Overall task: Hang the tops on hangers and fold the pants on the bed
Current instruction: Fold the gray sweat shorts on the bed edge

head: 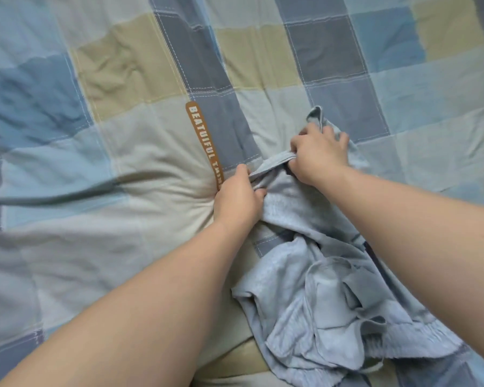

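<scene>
A pair of light blue-grey pants lies crumpled on the bed, inside out in places, with an elastic waistband and a drawstring showing near the lower right. One leg stretches up toward the middle of the frame. My left hand grips the hem edge of that leg on its left side. My right hand grips the same hem on its right side, with the fabric pulled taut between the two hands. No tops or hangers are in sight.
The bed is covered by a checked quilt in blue, grey and beige squares, wrinkled at the left. A brown label with white lettering is sewn on it just left of my hands.
</scene>
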A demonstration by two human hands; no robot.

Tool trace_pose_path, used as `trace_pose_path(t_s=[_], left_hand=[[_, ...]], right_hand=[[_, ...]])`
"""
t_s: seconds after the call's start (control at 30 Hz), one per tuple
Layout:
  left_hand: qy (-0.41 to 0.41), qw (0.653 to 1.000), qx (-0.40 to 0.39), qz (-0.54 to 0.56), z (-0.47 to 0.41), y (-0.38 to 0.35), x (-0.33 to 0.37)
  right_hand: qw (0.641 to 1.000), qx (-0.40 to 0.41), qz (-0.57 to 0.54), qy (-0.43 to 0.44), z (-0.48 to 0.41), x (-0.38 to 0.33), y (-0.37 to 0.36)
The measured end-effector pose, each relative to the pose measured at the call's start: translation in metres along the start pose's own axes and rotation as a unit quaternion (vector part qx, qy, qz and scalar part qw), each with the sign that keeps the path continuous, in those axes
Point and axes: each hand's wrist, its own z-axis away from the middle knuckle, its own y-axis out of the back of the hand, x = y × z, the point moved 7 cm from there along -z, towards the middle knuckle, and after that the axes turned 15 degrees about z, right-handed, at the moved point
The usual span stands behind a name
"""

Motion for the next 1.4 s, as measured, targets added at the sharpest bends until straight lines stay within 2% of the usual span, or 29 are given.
trace_pose_path(t_s=[0.13,0.2,0.4,0.53,0.63,0.77,0.93,1.1,1.2,1.4], left_hand=[[-0.054,0.983,-0.015,-0.174,0.014,-0.016,0.017],[-0.056,0.978,-0.036,-0.200,0.030,-0.033,0.026],[0.006,0.984,-0.085,-0.157,0.158,-0.103,0.054],[0.050,0.986,-0.081,-0.135,0.277,-0.134,0.107],[0.118,0.986,-0.099,-0.069,0.358,-0.152,0.150],[0.142,0.986,-0.077,-0.047,0.428,-0.150,0.221],[0.121,0.993,-0.001,-0.014,0.474,-0.107,0.328],[0.000,0.994,0.057,0.089,0.502,-0.037,0.393],[-0.061,0.980,0.053,0.179,0.524,0.017,0.417],[-0.173,0.946,0.087,0.261,0.550,0.098,0.450]], right_hand=[[0.999,0.015,0.001,0.029,0.055,0.049,-0.030],[0.999,0.023,-0.019,0.045,0.083,0.071,-0.043],[0.983,-0.022,-0.179,0.038,0.196,0.156,-0.081],[0.948,-0.110,-0.297,-0.038,0.299,0.226,-0.098],[0.919,-0.121,-0.365,-0.079,0.370,0.280,-0.090],[0.899,-0.104,-0.411,-0.110,0.447,0.349,-0.034],[0.907,-0.044,-0.406,-0.099,0.501,0.408,0.066],[0.906,0.050,-0.416,-0.062,0.535,0.430,0.164],[0.893,0.139,-0.427,-0.037,0.561,0.429,0.226],[0.857,0.282,-0.430,0.016,0.604,0.421,0.327]])
